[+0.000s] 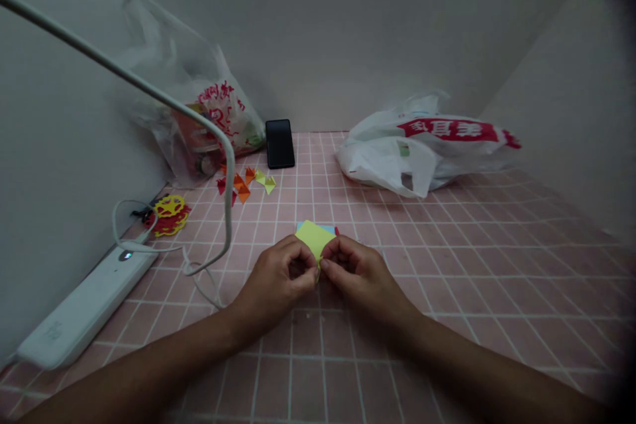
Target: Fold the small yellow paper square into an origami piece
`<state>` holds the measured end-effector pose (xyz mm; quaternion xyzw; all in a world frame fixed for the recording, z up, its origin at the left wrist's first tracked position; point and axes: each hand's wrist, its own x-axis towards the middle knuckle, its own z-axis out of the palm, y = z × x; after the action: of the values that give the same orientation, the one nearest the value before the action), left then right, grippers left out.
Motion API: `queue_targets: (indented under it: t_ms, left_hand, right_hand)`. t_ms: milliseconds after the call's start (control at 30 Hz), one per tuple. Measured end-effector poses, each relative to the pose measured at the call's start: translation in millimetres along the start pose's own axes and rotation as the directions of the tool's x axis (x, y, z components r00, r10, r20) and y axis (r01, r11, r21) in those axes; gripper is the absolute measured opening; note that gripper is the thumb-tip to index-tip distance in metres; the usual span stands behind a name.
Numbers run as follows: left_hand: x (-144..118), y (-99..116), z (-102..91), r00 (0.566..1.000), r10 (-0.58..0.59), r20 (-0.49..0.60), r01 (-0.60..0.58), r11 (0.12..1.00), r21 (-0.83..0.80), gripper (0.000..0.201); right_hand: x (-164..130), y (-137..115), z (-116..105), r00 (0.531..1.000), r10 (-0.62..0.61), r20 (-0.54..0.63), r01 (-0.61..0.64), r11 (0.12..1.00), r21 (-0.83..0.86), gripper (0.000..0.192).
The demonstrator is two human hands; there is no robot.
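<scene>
A small square of yellow paper [315, 236] is held up near the middle of the table, one corner pointing toward me. My left hand [284, 271] pinches that near corner between thumb and forefinger. From the other side, my right hand [354, 268] pinches the same corner, the two thumbs almost meeting. Behind the yellow sheet, a strip of blue paper [301, 226] shows, with a bit of red at its right end. Farther back on the left lie several small folded paper pieces, among them an orange one [242, 189] and a yellow-green one [269, 183].
A black phone [280, 144] lies near the back wall. Plastic bags stand left [223, 112] and right [387, 159] of it. On the left are yellow and red cut-out shapes [169, 215], a white power bank [89, 308] and a white cable [228, 212] looping overhead.
</scene>
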<state>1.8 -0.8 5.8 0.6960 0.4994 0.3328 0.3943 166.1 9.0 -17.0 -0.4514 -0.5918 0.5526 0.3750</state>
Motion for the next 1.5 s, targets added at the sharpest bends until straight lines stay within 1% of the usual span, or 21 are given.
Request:
queue_targets:
  t_ms: [200, 333, 433, 500, 567, 633, 767, 833, 1033, 1233, 1500]
  left_hand:
    - [0.3, 0.2, 0.2, 1.0, -0.002, 0.006, 0.002, 1.0, 0.016, 0.012]
    - [0.2, -1.4, 0.4, 0.999, -0.045, 0.015, 0.045, 0.999, -0.01, 0.01]
    - [0.7, -4.1, 1.1, 0.991, -0.126, 0.042, 0.13, 0.985, -0.111, 0.008]
    - [1.5, -6.1, 1.7, 0.98, -0.185, 0.07, 0.196, 0.956, -0.22, 0.007]
    - [2.4, -7.6, 1.8, 0.972, -0.22, 0.089, 0.236, 0.925, -0.299, 0.01]
    - [2.9, -8.4, 1.2, 0.972, -0.216, 0.09, 0.234, 0.924, -0.304, 0.013]
    - [2.6, -7.4, -0.8, 0.982, -0.179, 0.059, 0.187, 0.964, -0.188, 0.013]
    - [2.4, -5.9, -1.3, 0.982, -0.185, 0.043, 0.19, 0.965, -0.179, 0.013]
    - [3.5, -4.1, -0.6, 0.973, -0.231, 0.02, 0.229, 0.94, -0.251, 0.015]
    - [4.2, -6.5, -0.7, 0.968, -0.244, 0.062, 0.251, 0.91, -0.331, 0.017]
    - [4.1, -7.3, -0.9, 0.963, -0.252, 0.092, 0.268, 0.876, -0.401, 0.016]
  right_hand:
    - [-1.6, -0.6, 0.7, 1.0, 0.016, -0.012, -0.016, 0.999, -0.032, 0.01]
    - [-2.8, -1.7, 0.9, 1.0, 0.015, -0.015, -0.015, 1.0, -0.021, 0.011]
    - [-2.4, -2.9, 0.9, 1.0, 0.026, -0.007, -0.026, 0.999, 0.026, 0.012]
    - [-1.5, -3.3, 1.0, 0.999, 0.047, 0.008, -0.048, 0.996, 0.074, 0.013]
    - [-0.6, -3.0, 1.1, 0.997, 0.074, 0.024, -0.076, 0.991, 0.112, 0.015]
    - [-0.1, -2.4, 1.1, 0.996, 0.082, 0.033, -0.086, 0.989, 0.117, 0.016]
    - [-0.3, -1.5, 0.6, 0.995, 0.075, 0.073, -0.083, 0.989, 0.122, 0.017]
    - [-0.4, -2.0, 0.3, 0.993, 0.071, 0.089, -0.084, 0.984, 0.155, 0.019]
    - [0.2, -3.3, 1.7, 0.99, 0.107, 0.088, -0.124, 0.969, 0.212, 0.02]
    - [0.5, 0.6, 2.3, 0.988, 0.134, 0.071, -0.145, 0.973, 0.178, 0.014]
    - [2.9, -0.5, 1.3, 0.989, 0.135, 0.066, -0.144, 0.976, 0.165, 0.013]
